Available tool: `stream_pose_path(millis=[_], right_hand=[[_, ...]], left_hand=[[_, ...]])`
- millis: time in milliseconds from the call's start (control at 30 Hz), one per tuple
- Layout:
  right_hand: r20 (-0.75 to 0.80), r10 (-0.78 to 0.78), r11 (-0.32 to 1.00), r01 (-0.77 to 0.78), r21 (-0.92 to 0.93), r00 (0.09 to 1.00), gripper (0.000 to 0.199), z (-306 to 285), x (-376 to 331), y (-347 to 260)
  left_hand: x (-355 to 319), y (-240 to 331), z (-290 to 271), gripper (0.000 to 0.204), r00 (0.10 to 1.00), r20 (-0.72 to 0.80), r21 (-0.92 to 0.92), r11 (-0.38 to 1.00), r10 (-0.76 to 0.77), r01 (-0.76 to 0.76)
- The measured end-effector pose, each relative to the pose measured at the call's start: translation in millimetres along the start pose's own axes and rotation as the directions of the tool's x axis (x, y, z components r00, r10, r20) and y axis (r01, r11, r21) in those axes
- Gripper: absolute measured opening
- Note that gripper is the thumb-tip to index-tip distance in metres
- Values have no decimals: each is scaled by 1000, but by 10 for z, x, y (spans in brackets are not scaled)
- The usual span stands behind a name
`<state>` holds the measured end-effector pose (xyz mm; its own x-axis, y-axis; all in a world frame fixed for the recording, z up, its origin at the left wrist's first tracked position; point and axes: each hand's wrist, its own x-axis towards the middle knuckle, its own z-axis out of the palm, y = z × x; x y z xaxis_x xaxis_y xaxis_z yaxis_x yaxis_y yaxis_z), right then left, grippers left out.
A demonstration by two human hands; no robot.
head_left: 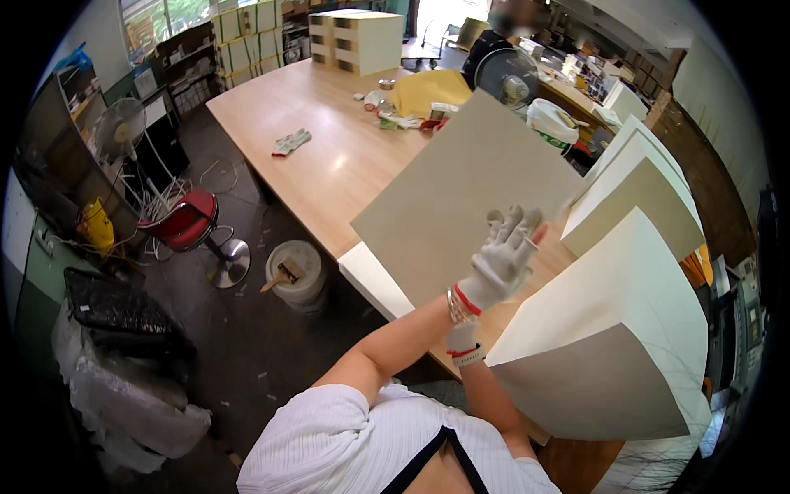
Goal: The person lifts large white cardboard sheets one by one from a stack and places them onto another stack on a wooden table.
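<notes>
My left hand (498, 262), in a white work glove with a red cuff, is stretched out over a large pale board (461, 181). Its fingers are spread, with one bare fingertip showing on the right side. Whether the palm presses on the board, I cannot tell. My right hand (462, 335), also gloved, is tucked behind my left wrist, so its fingers are hidden. The board lies at an angle across the right part of the wooden table (329, 181). Under its near left corner, a white edge (374, 280) shows along the table side.
Tall stacks of white sheets (592, 329) stand close on my right. On the table are a loose glove (291, 142), yellow cloth (432, 89) and white boxes (358, 41). A bucket with a brush (296, 276) and a red stool (193, 218) stand left. A person (485, 48) is behind a fan.
</notes>
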<state>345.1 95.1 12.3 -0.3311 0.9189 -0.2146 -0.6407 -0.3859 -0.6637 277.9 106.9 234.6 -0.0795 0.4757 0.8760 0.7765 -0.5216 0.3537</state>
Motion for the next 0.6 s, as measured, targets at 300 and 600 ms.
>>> stream_pose_path(millis=[300, 600], right_hand=[[-70, -226, 577, 76, -813, 972, 43, -8, 297, 395], [344, -25, -276, 325, -905, 939, 66, 463, -478, -47]], left_hand=[[-1925, -2585, -966, 19, 787, 196, 180, 810, -585, 558], [-2153, -2681, -1657, 37, 413, 427, -196, 364, -804, 911]])
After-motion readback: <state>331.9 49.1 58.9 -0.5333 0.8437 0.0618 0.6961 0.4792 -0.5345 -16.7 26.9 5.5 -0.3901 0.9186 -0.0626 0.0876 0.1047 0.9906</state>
